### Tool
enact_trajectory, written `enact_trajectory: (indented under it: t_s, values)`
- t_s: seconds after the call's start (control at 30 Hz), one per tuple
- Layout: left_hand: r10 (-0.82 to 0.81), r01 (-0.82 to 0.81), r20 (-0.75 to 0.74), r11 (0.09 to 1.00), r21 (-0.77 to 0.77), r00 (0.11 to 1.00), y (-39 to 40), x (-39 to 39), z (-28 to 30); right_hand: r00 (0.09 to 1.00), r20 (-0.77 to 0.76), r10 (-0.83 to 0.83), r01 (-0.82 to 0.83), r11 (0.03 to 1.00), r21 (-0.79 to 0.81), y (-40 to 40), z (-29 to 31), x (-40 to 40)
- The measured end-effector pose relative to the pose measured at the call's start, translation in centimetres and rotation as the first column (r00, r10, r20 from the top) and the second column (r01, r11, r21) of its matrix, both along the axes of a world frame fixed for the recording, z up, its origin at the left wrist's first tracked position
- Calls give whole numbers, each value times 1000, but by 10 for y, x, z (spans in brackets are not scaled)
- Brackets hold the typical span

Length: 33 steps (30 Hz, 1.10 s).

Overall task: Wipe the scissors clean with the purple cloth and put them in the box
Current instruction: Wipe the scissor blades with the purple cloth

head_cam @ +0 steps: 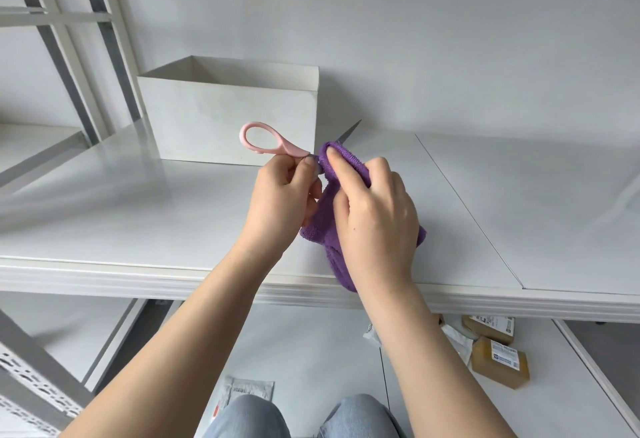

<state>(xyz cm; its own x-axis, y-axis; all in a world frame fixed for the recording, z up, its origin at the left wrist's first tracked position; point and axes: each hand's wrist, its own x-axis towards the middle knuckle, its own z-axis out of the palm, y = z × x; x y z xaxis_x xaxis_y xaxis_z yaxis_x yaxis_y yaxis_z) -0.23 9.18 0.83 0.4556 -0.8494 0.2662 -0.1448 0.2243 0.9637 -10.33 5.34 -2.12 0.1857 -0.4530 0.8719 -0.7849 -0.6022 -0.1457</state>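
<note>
Pink-handled scissors (263, 141) are held above the white table (138, 216), their metal blade tip poking out toward the upper right. My left hand (282, 198) grips them near the pivot, below the handle loop. My right hand (375, 216) holds the purple cloth (334, 167) wrapped round the blades, thumb pressed on top of the fold. The rest of the cloth hangs down under that hand to the table's front edge. The open white box (235, 108) stands just behind the scissors; what it holds is hidden by its front wall.
A grey metal shelf frame (69, 56) rises at the left. Below the table, brown parcels (498, 361) and paper packets lie on the floor at the right. My knees in blue jeans (304, 417) show at the bottom.
</note>
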Motion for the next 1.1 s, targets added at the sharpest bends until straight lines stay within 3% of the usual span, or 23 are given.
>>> enact_trajectory:
  t_s: [0.37, 0.53, 0.7, 0.9, 1.1]
  values:
    - [35, -34, -43, 999, 4, 998, 2, 0, -4, 999, -54, 2, -1, 1000, 4, 4, 1, -2]
    - [41, -41, -21, 999, -12, 999, 1, 3, 1, 998, 57, -8, 8, 1000, 8, -2, 5, -11]
    - [21, -21, -21, 1000, -18, 1000, -1, 1, 1, 998, -54, 22, -24, 999, -35, 3, 7, -3]
    - [28, -28, -16, 1000, -6, 999, 0, 2, 0, 997, -75, -1, -1, 1000, -22, 1, 4, -2]
    - [15, -15, -34, 1000, -1, 999, 2, 0, 1, 1000, 0, -21, 21, 1000, -1, -3, 2, -5]
